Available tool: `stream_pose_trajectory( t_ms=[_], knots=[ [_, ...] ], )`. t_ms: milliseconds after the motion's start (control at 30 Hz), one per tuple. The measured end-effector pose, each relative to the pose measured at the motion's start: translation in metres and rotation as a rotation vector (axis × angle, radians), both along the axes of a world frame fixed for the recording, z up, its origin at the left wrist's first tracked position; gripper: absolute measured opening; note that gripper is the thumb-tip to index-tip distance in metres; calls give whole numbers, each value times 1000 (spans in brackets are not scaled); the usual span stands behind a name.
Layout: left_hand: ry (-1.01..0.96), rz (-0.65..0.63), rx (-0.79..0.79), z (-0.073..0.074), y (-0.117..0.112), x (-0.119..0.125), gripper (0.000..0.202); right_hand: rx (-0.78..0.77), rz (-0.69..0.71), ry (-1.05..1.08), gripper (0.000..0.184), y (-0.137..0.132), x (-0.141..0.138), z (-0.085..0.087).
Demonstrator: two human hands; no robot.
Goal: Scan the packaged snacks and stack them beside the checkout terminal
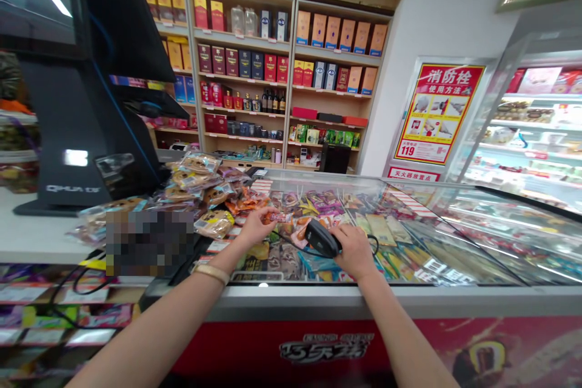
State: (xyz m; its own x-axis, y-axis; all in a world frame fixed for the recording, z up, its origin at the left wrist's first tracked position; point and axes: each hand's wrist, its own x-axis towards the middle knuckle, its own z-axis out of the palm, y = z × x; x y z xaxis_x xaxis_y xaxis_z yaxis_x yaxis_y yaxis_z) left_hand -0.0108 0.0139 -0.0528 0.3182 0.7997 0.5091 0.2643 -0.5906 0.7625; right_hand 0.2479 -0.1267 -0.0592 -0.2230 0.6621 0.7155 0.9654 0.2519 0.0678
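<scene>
My right hand (356, 250) is wrapped round a black barcode scanner (321, 237), whose head points left. A black cable (295, 245) trails from the scanner over the freezer's glass lid. Just left of it, my left hand (257, 228) pinches a small red-and-white snack packet (279, 217) between thumb and fingers. The packet faces the scanner head, with a small gap between them. Both hands are above the glass-topped chest freezer (291, 300), with colourful wrapped goods showing under the glass. Beside my left hand lies a heap of clear-bagged snacks (195, 179) and orange packets (250, 200).
A dark checkout terminal (68, 133) stands on the white counter (18, 236) at left. A pixelated patch covers part of the counter. Below are racks of packets (50, 315). Shelves of boxed bottles (245, 63) line the back; a lit display fridge (536, 121) is at right.
</scene>
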Motion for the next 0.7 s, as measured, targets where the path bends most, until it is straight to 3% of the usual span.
stream_pose_trajectory(
  t_ms=[467, 700],
  knots=[
    [7, -6, -46, 0, 1, -1, 28, -21, 11, -5, 32, -1, -2, 1],
    [-53, -155, -181, 0, -3, 19, 31, 165, -141, 128, 28, -2, 10, -3]
  ],
)
